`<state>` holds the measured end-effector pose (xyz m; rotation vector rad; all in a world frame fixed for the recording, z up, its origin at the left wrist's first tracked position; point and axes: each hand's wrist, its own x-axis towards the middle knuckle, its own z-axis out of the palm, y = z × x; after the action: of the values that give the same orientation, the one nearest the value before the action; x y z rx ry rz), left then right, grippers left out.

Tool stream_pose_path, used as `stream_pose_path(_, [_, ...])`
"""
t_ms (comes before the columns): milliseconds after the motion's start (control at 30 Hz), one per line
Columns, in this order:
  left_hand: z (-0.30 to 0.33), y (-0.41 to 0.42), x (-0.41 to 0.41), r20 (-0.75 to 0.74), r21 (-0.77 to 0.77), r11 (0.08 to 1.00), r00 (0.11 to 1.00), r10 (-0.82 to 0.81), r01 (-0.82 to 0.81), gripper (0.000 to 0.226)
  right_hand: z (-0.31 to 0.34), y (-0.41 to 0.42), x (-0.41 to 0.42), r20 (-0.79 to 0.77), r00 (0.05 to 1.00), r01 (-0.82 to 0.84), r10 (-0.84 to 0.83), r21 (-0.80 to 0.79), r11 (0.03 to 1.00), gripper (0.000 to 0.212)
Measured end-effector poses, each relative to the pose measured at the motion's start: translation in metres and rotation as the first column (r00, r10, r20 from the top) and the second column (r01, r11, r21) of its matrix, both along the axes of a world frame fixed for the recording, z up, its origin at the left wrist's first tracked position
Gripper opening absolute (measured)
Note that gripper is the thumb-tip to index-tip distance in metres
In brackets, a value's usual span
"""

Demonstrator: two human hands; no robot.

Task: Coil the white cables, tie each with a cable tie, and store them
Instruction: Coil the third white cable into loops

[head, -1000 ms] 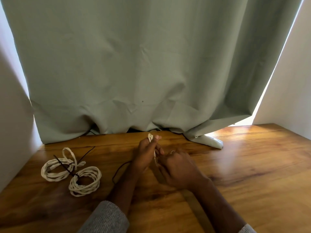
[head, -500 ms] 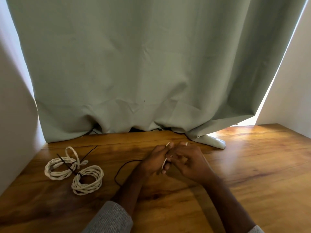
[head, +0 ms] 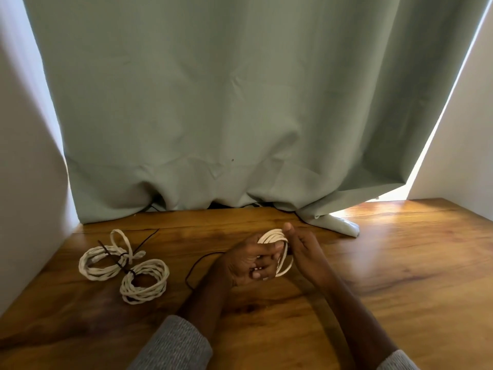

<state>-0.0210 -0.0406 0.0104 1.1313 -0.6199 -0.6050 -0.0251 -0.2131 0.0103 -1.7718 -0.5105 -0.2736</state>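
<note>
On the wooden desk [head: 400,276], two tied coils [head: 124,265] lie at lower left. A moment ago hidden, the white coil [head: 276,237] now shows wound. Left hand [head: 245,265] grips it, right hand [head: 304,252] steadies; tying seems next.

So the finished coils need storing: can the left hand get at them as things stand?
Probably not yet: the way to the tied coils is clear, but the left hand is gripping the unfinished coil.

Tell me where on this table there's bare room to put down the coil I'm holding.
The widest bare patch is right of your right hand, between the curtain hem and the right wall. The near edge between your sleeves is free too. The left is crowded: two tied coils and a loose black tie beside your left hand.
</note>
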Motion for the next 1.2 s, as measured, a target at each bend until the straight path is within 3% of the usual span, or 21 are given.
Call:
stream_pose_path(133, [0.000,0.004,-0.004,0.011,0.018,0.964,0.964,0.267,-0.267,0.043,0.001,0.029,-0.013,-0.243,0.964,-0.041,0.110,0.274,0.961,0.063])
stream_pose_path(200, [0.000,0.006,-0.007,-0.036,0.020,0.880,0.879,0.475,-0.475,0.052,0.001,0.040,-0.020,-0.334,0.917,-0.076,0.216,0.387,0.919,0.060])
stream_pose_path(267, [-0.001,0.010,-0.008,-0.118,0.007,0.746,0.740,0.662,-0.666,0.050,-0.001,0.055,-0.024,-0.375,0.893,-0.070,0.249,0.431,0.900,0.055])
stream_pose_path(367, [0.000,0.016,-0.014,-0.131,0.029,0.633,0.625,0.770,-0.773,0.050,-0.003,0.075,-0.027,-0.410,0.868,-0.063,0.279,0.467,0.882,0.061])
stream_pose_path(467, [-0.004,0.027,-0.021,-0.097,0.098,0.576,0.568,0.817,-0.812,0.049,0.002,0.074,-0.034,-0.371,0.893,-0.136,0.256,0.319,0.938,0.067])
stream_pose_path(567, [-0.007,0.037,-0.027,-0.077,0.112,0.598,0.593,0.801,-0.794,0.054,0.004,0.072,-0.041,-0.194,0.964,-0.180,0.180,0.015,0.984,0.043])
stream_pose_path(633, [-0.006,0.040,-0.030,-0.089,0.111,0.610,0.603,0.793,-0.785,0.051,-0.003,0.076,-0.038,-0.044,0.997,-0.072,0.067,-0.124,0.990,0.028])
stream_pose_path(800, [0.004,0.045,-0.039,-0.210,0.015,0.714,0.696,0.687,-0.700,0.033,-0.012,0.085,-0.029,0.126,0.983,0.149,-0.134,-0.111,0.983,0.024])
stream_pose_path(867, [0.006,0.043,-0.042,-0.224,0.031,0.655,0.634,0.740,-0.755,0.026,-0.011,0.090,-0.028,0.156,0.978,0.158,-0.141,-0.106,0.982,0.023])
stream_pose_path(967, [0.010,0.040,-0.045,-0.276,0.116,0.478,0.434,0.858,-0.871,0.032,-0.013,0.102,-0.030,0.174,0.978,0.141,-0.117,-0.136,0.981,0.023])
stream_pose_path(1133, [0.015,0.059,-0.041,-0.074,0.094,0.257,0.250,0.965,-0.962,0.027,-0.008,0.108,-0.029,0.079,0.995,-0.041,0.053,-0.135,0.990,0.035])
stream_pose_path(1200, [0.015,0.075,-0.037,-0.068,0.092,0.198,0.192,0.979,-0.976,0.029,-0.008,0.101,-0.021,0.033,0.999,-0.021,0.025,-0.116,0.993,0.041])
